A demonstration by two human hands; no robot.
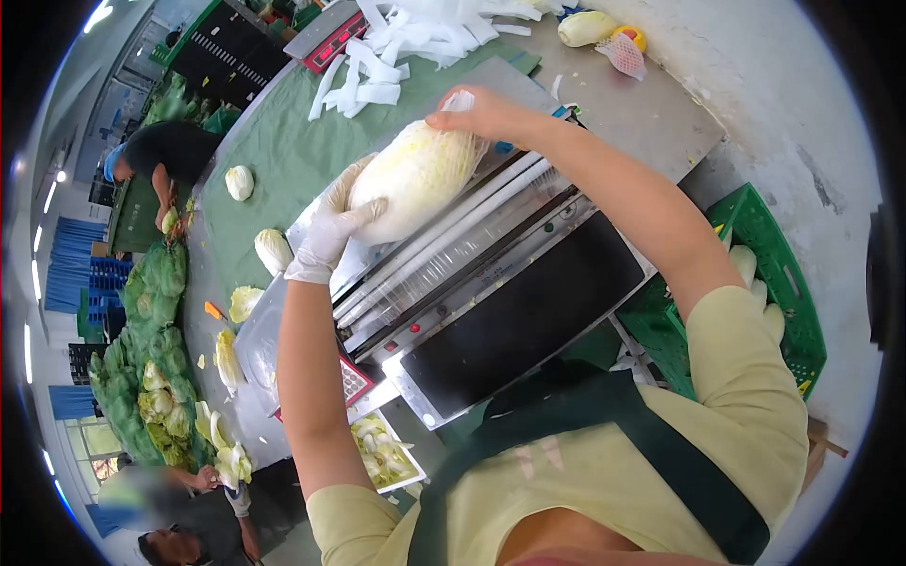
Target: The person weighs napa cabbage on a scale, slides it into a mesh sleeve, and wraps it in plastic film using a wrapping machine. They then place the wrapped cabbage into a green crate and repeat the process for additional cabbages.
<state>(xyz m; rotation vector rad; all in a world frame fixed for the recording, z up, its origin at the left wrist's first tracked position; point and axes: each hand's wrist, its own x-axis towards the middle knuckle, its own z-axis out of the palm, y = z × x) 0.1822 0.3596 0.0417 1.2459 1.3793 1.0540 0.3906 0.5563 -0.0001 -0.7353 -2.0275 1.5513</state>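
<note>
Cabbage: one large pale cabbage point(415, 179), held in both hands above the wrapping machine point(453, 255) and lying at a slant, one end toward each hand; clear film shows at its upper right end.
Left hand: gloved hand point(330, 226) at the lower left end of the cabbage; fingers spread wide around that end, thumb laid across the near side, palm side against the leaves.
Right hand: hand point(477, 115) at the upper right end; fingers closed in a narrow grip on the cabbage and its film, thumb side against the top. The exact placing of the hidden fingertips cannot be told.
Cabbage to fingers: the body lies between the two sets of fingers, touching both, its broad middle uncovered.
Wrapping machine: film roll point(439, 250) and rails run diagonally beneath the cabbage; black plate point(528, 321) on the side nearest the wearer.
Bench: green cloth point(302, 156) on the bench point(203, 311); two smaller cabbages point(257, 217) lie apart on the far left side, an orange-handled tool point(214, 310) near them.
Far side: white strips point(415, 42) in a loose heap beside a scale point(330, 42) with a red display.
Right side: green crate point(797, 283) holding pale vegetables.
Below bench level: white box point(387, 453) of leaf pieces.
Other persons: one person point(175, 151) bends over produce at upper left; another person point(193, 514) at lower left handles leaves.
</note>
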